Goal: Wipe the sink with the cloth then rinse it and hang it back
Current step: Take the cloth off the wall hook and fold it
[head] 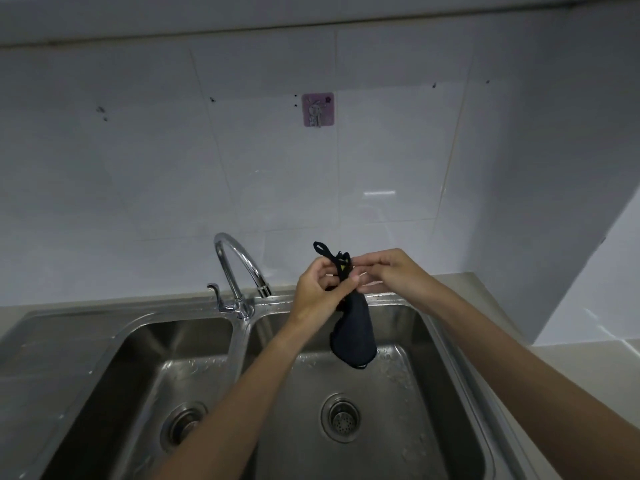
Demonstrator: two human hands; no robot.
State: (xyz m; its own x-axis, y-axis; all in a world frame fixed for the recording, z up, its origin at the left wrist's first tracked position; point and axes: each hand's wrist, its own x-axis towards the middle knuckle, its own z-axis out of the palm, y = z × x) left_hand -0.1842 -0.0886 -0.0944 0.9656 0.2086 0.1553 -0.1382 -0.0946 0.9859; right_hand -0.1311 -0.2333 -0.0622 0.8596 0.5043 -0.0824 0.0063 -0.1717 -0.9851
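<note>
Two hands held my dark cloth (pixel 353 327) up over the right bowl of the sink (pixel 408 403). My left hand (pixel 317 292) was curled around the top part of the cloth, with its fingers (pixel 343 285) squeezed closed on it. My right hand (pixel 384 271) was just beside it, and its fingers pinched the same bunched top from the other side. The two hands touched each other there. A thin loop (pixel 322 249) stuck up out of the cloth above my left hand. The rest of the cloth hung straight down below my hands, and its bottom end did not touch the sink. Water drops lay on the floor of the right bowl, around the round drain (pixel 341 418). The left bowl (pixel 156 393) had its own drain too. The shiny tap (pixel 239 268) stood at the back between the two bowls, and its spout curved over toward the right bowl, near my left hand. I saw no water coming out of it. Up on the white tiled wall (pixel 173 161), well above my hands, was a small pink sticker hook (pixel 318 109). The pale worktop (pixel 571 368) ran along the right side of the sink.
</note>
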